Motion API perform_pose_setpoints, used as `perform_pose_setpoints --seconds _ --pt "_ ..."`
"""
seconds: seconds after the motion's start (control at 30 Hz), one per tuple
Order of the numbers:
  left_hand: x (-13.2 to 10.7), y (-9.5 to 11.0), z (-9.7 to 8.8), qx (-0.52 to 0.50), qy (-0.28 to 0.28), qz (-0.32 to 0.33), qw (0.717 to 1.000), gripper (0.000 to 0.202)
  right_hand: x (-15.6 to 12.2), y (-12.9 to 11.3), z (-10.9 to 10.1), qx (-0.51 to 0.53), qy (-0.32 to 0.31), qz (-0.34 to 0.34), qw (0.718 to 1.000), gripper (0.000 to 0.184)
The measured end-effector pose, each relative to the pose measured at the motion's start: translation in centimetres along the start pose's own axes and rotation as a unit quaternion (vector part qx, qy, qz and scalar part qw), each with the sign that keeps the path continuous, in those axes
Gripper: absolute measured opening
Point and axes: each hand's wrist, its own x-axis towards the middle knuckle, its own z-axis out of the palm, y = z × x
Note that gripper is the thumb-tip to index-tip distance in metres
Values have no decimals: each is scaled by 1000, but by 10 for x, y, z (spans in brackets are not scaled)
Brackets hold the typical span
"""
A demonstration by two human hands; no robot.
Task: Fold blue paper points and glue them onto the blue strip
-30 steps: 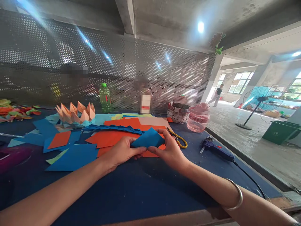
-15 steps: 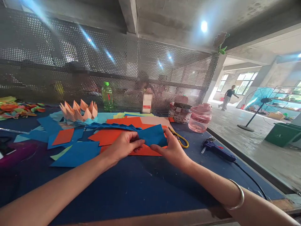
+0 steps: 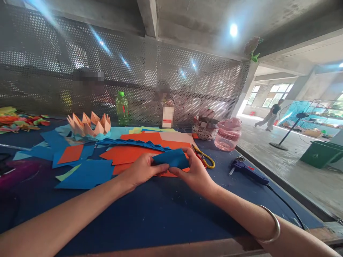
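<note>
Fingers (image 3: pixel 160 168) pinching a folded blue paper (image 3: pixel 171 159) above orange sheets

Working left to right along the navy table (image 3: pixel 150 221), one heap of mixed paper scraps (image 3: pixel 16 123) is lying at the far end. At least three loose blue sheets (image 3: pixel 85 174) are spreading nearer, with one orange diamond (image 3: pixel 71 154) resting on them. One pale-orange paper lotus (image 3: pixel 88 125) is sitting behind them, and one green bottle (image 3: pixel 122 109) is standing further back.

Mid-table, the left hand (image 3: pixel 140 169) and right hand (image 3: pixel 194 175) are gripping the folded blue paper from opposite ends, their fingers closed narrowly on it. It is hanging over the orange sheets (image 3: pixel 128 155), though whether it is touching them is hard to tell.

Just beside the right hand, one pair of yellow-handled scissors (image 3: pixel 205 160) is lying open-looped, so a drifting wrist could nudge it. One patterned tub (image 3: pixel 205 127) and one pink jar (image 3: pixel 227 135) are standing beyond. One blue glue gun (image 3: pixel 249 176) is lying further right, its cord (image 3: pixel 286 207) trailing toward the bangle (image 3: pixel 270 225). A slackening pinch could let the fold spring open, and a snagged bangle could drag the gun.
</note>
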Motion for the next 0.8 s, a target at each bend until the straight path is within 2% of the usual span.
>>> perform_pose_setpoints --seconds 0.17,0.43,0.5,0.67,0.8 --pt "3 -4 0 -6 -13 14 1000 28 0 3 0 -17 -12 0 1000 48" --pt "5 -4 0 45 33 50 997 23 0 -3 -2 -17 -30 10 999 46" --pt "4 -2 0 55 44 49 996 24 -1 -3 -2 -22 -29 6 999 44" --pt "0 3 0 37 25 15 999 29 0 0 -1 -27 -17 -8 999 35" --pt "3 1 -2 40 54 20 998 31 1 1 -2 -5 -19 15 1000 37"
